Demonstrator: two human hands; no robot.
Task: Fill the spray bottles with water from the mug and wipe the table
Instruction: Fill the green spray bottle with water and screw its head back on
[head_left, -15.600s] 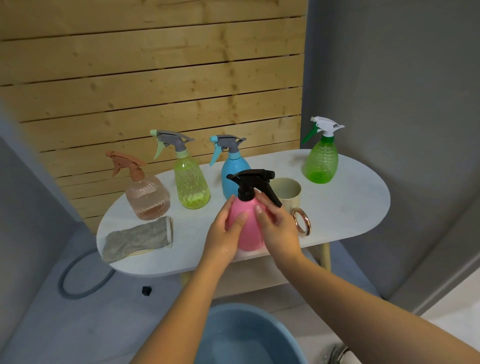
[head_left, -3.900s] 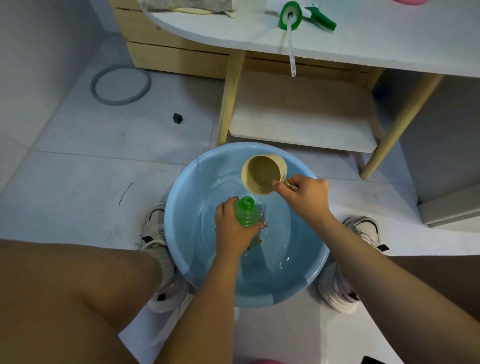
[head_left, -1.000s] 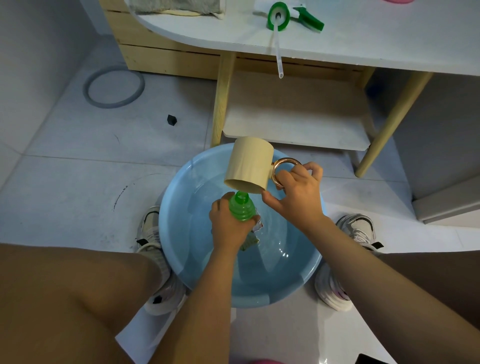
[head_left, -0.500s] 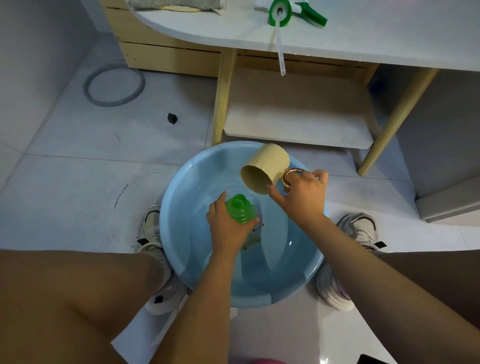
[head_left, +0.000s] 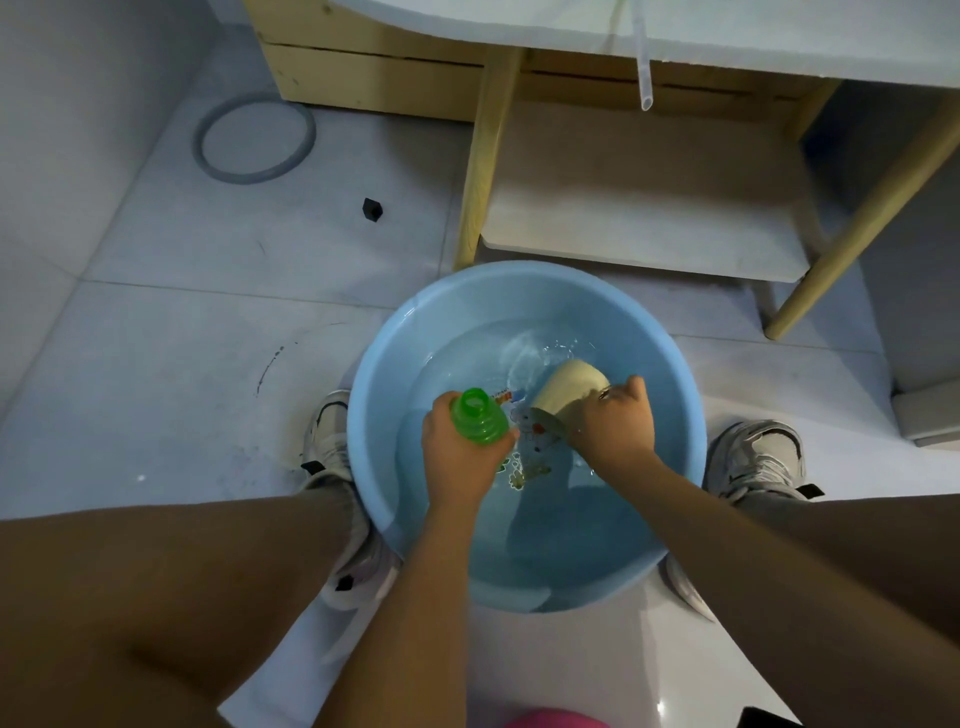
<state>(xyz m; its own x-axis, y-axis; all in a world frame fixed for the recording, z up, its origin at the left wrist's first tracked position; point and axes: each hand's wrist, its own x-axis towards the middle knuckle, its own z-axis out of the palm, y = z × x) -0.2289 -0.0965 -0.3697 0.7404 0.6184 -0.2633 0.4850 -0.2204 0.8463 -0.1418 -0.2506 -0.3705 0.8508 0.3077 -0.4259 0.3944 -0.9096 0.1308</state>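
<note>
We look straight down at a blue basin (head_left: 524, 291) of water on the floor, set between our shoes. Our left hand (head_left: 460, 457) has its fingers wrapped around the green spray bottle (head_left: 478, 418), which stands upright over the basin with its neck open — no spray head on it. Our right hand (head_left: 615, 421) grips the beige mug (head_left: 569, 392) by the handle side; the mug is tipped on its side, mouth toward the bottle, its lower edge dipped into the water. We read this as a scoop in progress, not a pour.

Position of task items: bottle and mug are just beside each other, both inside the basin's rim. Above, only the front edge of the tabletop (head_left: 779, 47) shows, with a clear dip tube (head_left: 643, 73) hanging over it — presumably from the removed spray head, which is out of frame. A grey ring (head_left: 253, 137) and a small black object (head_left: 372, 210) lie on the floor tiles.

Progress, as judged: the green bottle is mid-fill. How full it is we cannot tell; the hand hides most of its body. Left to do for this bottle: more water, then the head back on. Whether other bottles are filled we cannot say from here. No cloth is in view, and the wiping appears not yet begun.
</note>
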